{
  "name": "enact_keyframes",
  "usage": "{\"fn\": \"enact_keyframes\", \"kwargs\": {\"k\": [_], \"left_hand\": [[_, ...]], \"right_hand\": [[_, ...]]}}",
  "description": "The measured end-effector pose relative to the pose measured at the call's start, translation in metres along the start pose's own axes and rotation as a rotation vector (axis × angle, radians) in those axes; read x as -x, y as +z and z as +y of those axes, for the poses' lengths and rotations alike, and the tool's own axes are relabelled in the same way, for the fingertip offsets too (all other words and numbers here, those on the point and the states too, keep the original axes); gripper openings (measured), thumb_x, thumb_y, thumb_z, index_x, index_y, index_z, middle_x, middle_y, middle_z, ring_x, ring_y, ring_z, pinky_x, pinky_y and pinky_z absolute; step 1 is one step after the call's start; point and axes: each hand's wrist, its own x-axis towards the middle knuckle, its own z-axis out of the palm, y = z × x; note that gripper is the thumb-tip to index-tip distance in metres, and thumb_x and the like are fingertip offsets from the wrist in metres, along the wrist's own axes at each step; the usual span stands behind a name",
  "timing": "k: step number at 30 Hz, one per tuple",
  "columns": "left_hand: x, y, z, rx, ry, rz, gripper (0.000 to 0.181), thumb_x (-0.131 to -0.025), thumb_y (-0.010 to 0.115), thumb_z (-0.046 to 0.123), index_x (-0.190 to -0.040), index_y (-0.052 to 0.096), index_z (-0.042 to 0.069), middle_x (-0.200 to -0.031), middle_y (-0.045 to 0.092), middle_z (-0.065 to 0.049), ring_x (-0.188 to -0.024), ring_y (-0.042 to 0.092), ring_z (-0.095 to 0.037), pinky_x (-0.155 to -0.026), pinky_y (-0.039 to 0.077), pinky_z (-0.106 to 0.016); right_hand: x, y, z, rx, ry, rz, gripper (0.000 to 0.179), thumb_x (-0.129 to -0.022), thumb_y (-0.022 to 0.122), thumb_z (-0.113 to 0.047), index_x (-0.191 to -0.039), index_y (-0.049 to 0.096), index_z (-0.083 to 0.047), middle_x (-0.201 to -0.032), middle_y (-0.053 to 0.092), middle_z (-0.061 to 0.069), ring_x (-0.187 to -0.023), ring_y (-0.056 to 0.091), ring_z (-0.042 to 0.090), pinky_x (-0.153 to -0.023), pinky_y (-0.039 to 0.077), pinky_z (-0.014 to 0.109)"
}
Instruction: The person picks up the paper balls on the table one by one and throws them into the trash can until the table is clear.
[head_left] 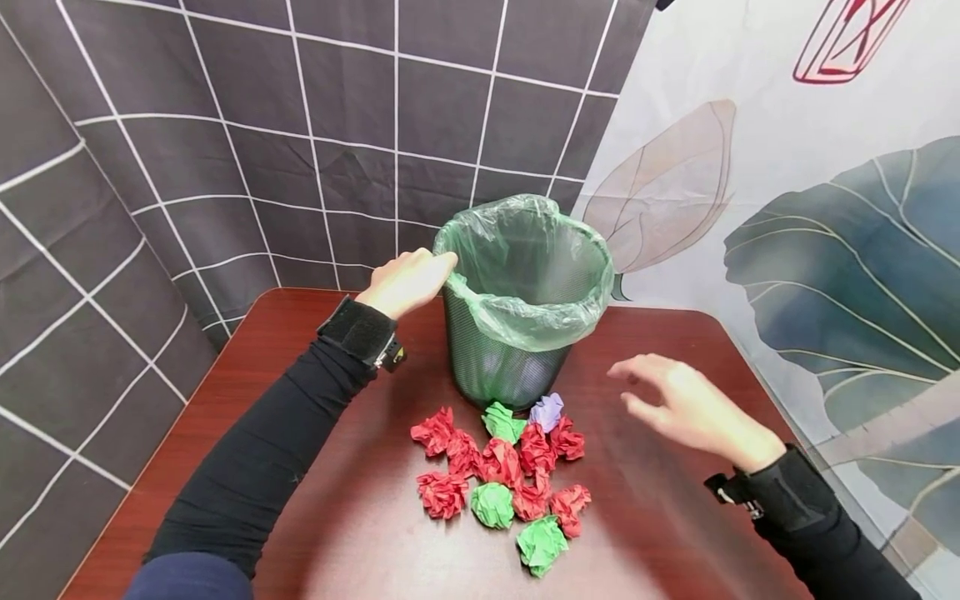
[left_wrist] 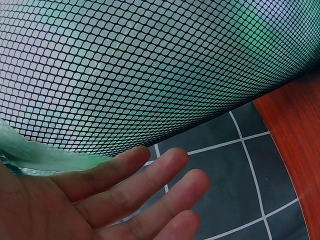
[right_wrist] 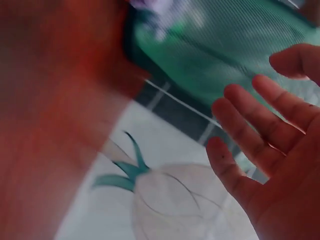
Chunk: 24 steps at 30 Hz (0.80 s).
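Observation:
A black mesh wastebasket [head_left: 510,367] stands on the table with a green plastic liner [head_left: 540,321] folded over its rim. My left hand [head_left: 408,279] grips the rim at the left side. In the left wrist view its fingers [left_wrist: 165,165] extend along the outside of the mesh, and the thumb is hidden. To the right of the basket, my right hand [head_left: 686,408] hovers over the table with loosely bent fingers, holding nothing. In front of the basket lie several crumpled red paper balls [head_left: 498,462], several green ones [head_left: 492,505] and a purple one [head_left: 547,410].
The reddish-brown table [head_left: 360,517] has rounded back corners. Behind it hangs a dark cloth with a white grid [head_left: 337,175]. On the right is a pale cloth printed with leaves [head_left: 847,258]. Blurred purple and green patches show through the mesh [left_wrist: 270,30].

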Motion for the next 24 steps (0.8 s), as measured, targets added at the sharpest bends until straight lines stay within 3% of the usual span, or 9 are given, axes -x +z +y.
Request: {"fn": "enact_keyframes", "kwargs": {"k": [6, 10, 15, 24], "left_hand": [[0.003, -0.003, -0.003, -0.024, 0.017, 0.009, 0.035, -0.101, 0.033, 0.041, -0.093, 0.056, 0.016, -0.105, 0.069, -0.010, -0.097, 0.066, -0.036, -0.074, 0.050, -0.061], [0.004, -0.003, -0.004, -0.043, 0.039, 0.010, 0.030, -0.101, 0.035, 0.038, -0.094, 0.055, 0.016, -0.105, 0.069, -0.011, -0.097, 0.066, -0.037, -0.072, 0.051, -0.062], [0.002, -0.001, -0.003, -0.053, 0.068, 0.023, 0.028, -0.101, 0.035, 0.036, -0.091, 0.052, 0.016, -0.098, 0.067, -0.010, -0.091, 0.066, -0.035, -0.067, 0.050, -0.059], [0.000, 0.002, -0.002, -0.047, 0.074, 0.026, 0.029, -0.102, 0.034, 0.036, -0.089, 0.051, 0.016, -0.093, 0.065, -0.009, -0.086, 0.065, -0.033, -0.064, 0.050, -0.057]], "right_hand": [[0.007, 0.041, -0.010, -0.047, 0.007, -0.170, 0.051, -0.084, 0.077, -0.021, -0.132, 0.062, -0.021, -0.128, 0.063, -0.006, -0.119, 0.059, 0.012, -0.099, 0.049, 0.040], [0.009, 0.063, -0.017, -0.023, -0.020, -0.254, 0.058, -0.082, 0.078, -0.026, -0.137, 0.059, -0.022, -0.132, 0.059, -0.004, -0.118, 0.060, 0.014, -0.097, 0.051, 0.041], [0.011, 0.079, -0.019, -0.007, -0.040, -0.285, 0.058, -0.080, 0.081, -0.025, -0.134, 0.061, -0.020, -0.126, 0.062, 0.000, -0.111, 0.064, 0.017, -0.094, 0.053, 0.041], [0.011, 0.089, -0.020, -0.084, -0.007, -0.306, 0.047, -0.082, 0.083, -0.021, -0.124, 0.063, -0.017, -0.108, 0.060, -0.008, -0.091, 0.061, 0.010, -0.084, 0.053, 0.033]]}}
